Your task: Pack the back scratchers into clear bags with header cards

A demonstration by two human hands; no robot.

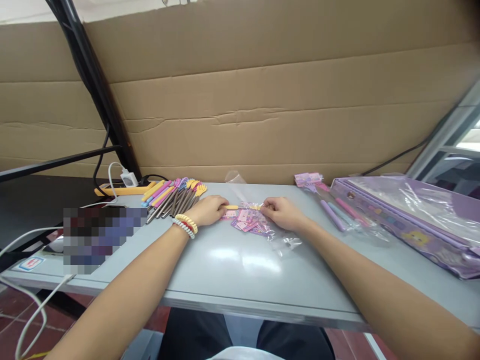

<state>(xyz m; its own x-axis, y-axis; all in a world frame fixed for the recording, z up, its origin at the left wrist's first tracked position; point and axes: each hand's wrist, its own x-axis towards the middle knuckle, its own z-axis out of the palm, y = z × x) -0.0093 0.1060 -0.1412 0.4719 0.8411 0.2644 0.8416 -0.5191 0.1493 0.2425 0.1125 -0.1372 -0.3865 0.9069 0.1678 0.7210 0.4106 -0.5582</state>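
Note:
A yellow-handled back scratcher (pixel 233 207) with a metal rod lies level between my hands. My left hand (pixel 210 210) is closed on its handle end. At the claw end, the fingers of my right hand (pixel 281 212) are pinched together. Just beneath it sits a loose heap of pink and purple printed cards (pixel 249 222), with clear plastic bags (pixel 285 243) beside and partly under my right hand. Left of my left hand is a pile of back scratchers (pixel 176 197) with yellow, pink, purple and blue handles.
Bagged back scratchers with header cards (pixel 333 215) lie to the right, beside a large purple box (pixel 405 220) under plastic. A yellow power strip (pixel 127 190) with cables stands at the back left. Cardboard (pixel 240 100) walls the grey table's far edge.

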